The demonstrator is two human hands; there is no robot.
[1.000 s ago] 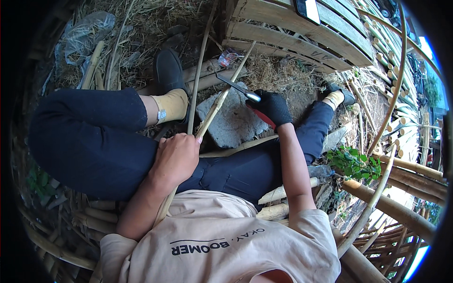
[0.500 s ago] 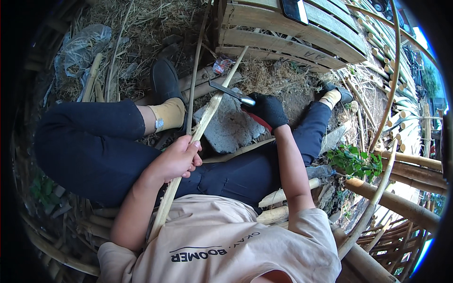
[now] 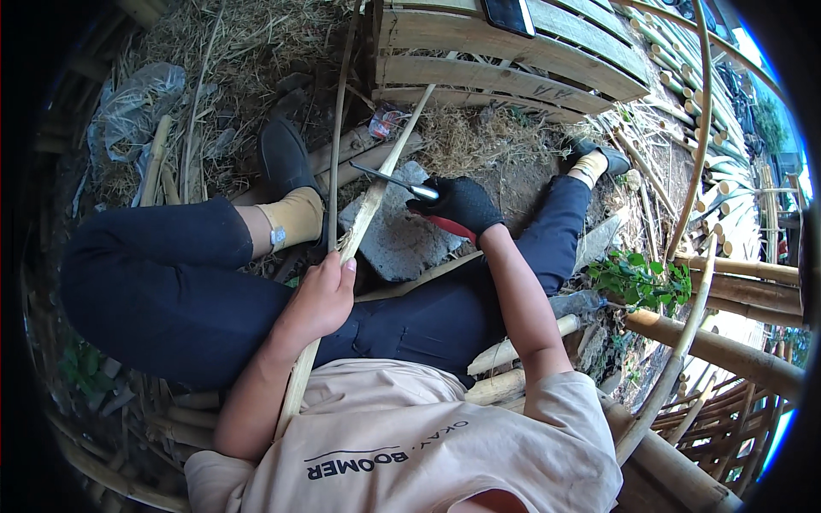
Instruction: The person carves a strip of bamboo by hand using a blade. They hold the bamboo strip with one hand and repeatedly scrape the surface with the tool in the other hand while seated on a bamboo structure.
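My bare left hand [image 3: 320,299] is wrapped around a long pale bamboo strip [image 3: 366,208], which runs from beside my shirt up past the wooden crate. On my right hand [image 3: 462,205] is a black and red glove. Its fingers are closed around the handle of a knife [image 3: 395,180], whose thin dark blade lies across the strip, beyond my left hand. The strip's surface looks rough and splintered near the blade. Beneath the knife and strip sits a grey stone block [image 3: 402,246], on the ground between my legs.
A slatted wooden crate [image 3: 479,73] stands ahead with a phone [image 3: 510,15] on top. Bamboo poles [image 3: 714,128] are stacked at the far right, and thick poles [image 3: 710,346] lie nearer. A leafy plant [image 3: 637,278] grows beside my right leg. Crumpled clear plastic [image 3: 141,111] lies at left.
The knife has moved a little toward me along the strip, and its blade now appears narrower. My left hand has turned so that its back shows more. The whole view has shifted slightly.
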